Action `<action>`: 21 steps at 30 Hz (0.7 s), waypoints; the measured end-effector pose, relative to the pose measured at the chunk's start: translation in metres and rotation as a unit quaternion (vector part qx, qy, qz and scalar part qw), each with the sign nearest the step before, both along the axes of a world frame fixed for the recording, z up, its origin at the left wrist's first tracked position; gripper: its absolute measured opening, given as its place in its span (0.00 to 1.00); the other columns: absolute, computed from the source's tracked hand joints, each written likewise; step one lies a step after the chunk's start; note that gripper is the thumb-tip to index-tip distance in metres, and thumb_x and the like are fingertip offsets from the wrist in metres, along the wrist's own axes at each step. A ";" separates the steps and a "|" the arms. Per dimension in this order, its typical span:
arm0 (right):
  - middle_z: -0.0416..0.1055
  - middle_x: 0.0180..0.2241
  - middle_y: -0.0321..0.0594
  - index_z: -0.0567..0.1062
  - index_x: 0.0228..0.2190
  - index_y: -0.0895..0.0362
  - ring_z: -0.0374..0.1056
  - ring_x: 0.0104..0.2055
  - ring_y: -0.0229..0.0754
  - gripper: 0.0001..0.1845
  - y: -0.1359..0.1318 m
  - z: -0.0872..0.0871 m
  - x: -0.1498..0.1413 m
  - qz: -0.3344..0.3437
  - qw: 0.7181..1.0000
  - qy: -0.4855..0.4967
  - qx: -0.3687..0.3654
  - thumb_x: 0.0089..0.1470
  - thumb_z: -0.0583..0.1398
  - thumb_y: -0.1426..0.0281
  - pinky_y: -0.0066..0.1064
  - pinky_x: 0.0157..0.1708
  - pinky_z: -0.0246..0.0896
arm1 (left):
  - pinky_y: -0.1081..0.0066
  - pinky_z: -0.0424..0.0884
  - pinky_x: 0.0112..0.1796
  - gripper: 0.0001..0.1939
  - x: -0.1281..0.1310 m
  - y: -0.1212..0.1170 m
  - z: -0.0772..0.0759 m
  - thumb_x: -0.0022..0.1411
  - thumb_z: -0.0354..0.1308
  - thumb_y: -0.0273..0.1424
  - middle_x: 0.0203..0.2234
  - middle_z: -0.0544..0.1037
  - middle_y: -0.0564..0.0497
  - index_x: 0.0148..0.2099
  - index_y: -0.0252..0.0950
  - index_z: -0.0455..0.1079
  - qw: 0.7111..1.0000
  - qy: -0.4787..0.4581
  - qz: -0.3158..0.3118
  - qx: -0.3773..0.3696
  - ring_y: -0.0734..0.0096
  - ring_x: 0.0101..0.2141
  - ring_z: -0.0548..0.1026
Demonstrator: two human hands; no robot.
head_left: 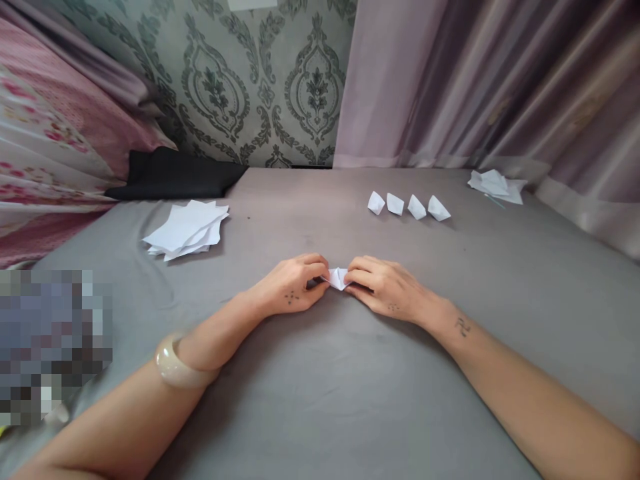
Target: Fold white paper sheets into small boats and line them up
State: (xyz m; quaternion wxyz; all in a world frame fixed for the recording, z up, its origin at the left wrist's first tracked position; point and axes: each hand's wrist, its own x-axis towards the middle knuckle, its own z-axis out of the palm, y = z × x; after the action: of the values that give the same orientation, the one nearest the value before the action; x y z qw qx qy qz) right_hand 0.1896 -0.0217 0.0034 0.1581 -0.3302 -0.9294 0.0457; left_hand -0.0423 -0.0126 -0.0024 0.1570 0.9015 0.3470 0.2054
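A small folded white paper boat (339, 279) is held low over the grey sheet, between my two hands. My left hand (299, 283) pinches its left end between thumb and fingers. At the other end, my right hand (384, 285) has a like pinch on it. The boat's middle peak shows between the fingertips; both of its ends are covered by the fingers. Beyond my right hand stand several finished-looking folded paper boats (417, 207) in a row.
A stack of white paper sheets (187, 227) lies at the left. More paper pieces (497, 185) lie at the far right beside a thin stick. Black cloth (180, 175) is at the back left. Curtains (425, 87) hang behind and along both sides; a blurred patch covers the left edge.
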 end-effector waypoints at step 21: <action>0.69 0.44 0.41 0.78 0.29 0.56 0.65 0.40 0.41 0.12 -0.007 -0.007 -0.012 -0.115 0.992 0.043 0.008 0.59 0.56 0.67 0.34 0.39 0.59 | 0.74 0.66 0.33 0.10 0.012 -0.002 -0.006 0.62 0.55 0.34 0.37 0.77 0.49 0.33 0.38 0.76 0.992 -0.068 0.082 -0.071 0.72 0.33 0.73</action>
State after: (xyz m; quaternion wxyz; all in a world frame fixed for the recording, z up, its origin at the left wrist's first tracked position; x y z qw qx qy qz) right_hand 0.1778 -0.0291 -0.0033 0.2052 -0.4315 -0.8778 0.0338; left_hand -0.0302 -0.0146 -0.0085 0.2262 0.8405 0.4223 0.2532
